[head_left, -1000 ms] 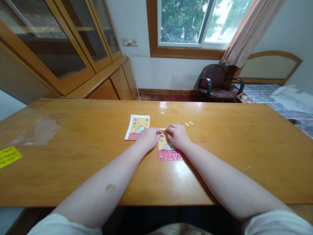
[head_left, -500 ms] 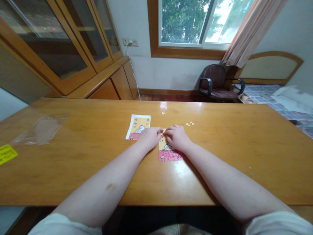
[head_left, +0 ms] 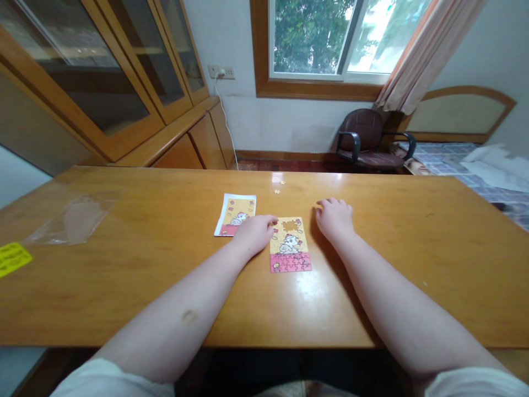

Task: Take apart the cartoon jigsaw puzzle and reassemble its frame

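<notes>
A jigsaw puzzle (head_left: pixel 290 245) with a white animal on yellow and pink lies in front of me, with a gap near its top. My left hand (head_left: pixel 257 230) rests at its upper left edge, fingers bent together; whether a piece is between them is too small to tell. My right hand (head_left: pixel 335 216) is to the right of the puzzle, fingers apart over the spot where loose pieces lay, which it hides. Left of the puzzle, partly under my left hand, lies a reference picture (head_left: pixel 236 212). Two loose pieces (head_left: pixel 277 192) sit beyond the puzzle.
A clear plastic bag (head_left: pixel 78 220) and a yellow label (head_left: pixel 13 259) lie on the left of the wooden table (head_left: pixel 413 248). Behind it stand a glass-door cabinet (head_left: pixel 177 135), an office chair (head_left: pixel 366 135) and a bed.
My right hand has left the puzzle and moved right, over the loose pieces there. The puzzle's top and its gap now show. My left hand has stayed nearly still.
</notes>
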A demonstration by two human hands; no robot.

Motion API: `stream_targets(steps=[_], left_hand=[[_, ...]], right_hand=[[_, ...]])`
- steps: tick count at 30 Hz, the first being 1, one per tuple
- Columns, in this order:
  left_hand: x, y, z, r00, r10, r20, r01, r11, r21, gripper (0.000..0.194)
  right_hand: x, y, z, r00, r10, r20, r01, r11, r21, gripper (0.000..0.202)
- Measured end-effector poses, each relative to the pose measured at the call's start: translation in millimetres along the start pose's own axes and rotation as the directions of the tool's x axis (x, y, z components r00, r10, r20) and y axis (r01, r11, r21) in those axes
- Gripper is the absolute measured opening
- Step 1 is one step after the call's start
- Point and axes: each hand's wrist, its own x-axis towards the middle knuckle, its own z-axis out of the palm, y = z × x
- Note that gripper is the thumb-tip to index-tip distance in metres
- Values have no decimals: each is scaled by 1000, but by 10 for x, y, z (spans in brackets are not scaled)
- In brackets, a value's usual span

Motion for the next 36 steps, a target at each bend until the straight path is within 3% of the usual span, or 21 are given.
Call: stream_targets(steps=[4,12,20,24,28,32,36], left_hand=[[3,-19,9,1000,14,5,-14,1000,7,38],[17,-20,25,998,29,48,-30,999,22,40],[8,-15,27,997,73,39,-74,997,19,41],[1,-4,12,994,86,67,-90,994,55,40],[4,12,4,995,71,73,-75,996,53,40],[11,7,20,995,60,75,-64,997,39,40],[8,3,27,996,59,72,-61,998,27,39]], right_hand=[[27,95,30,995,53,89,-46,996,-74,34],[38,0,61,990,12,141,-12,1000,-7,32],[59,-31,50,979,59,196,-58,998,-11,23],[28,-68,53,992,-32,126,5,979,206,15],[-38,-153,52,961,-221,168,80,801,594,15],[-113,-270,40,943,-208,261,-27,731,682,8],[-164,-357,79,944,-202,259,-45,701,712,5]])
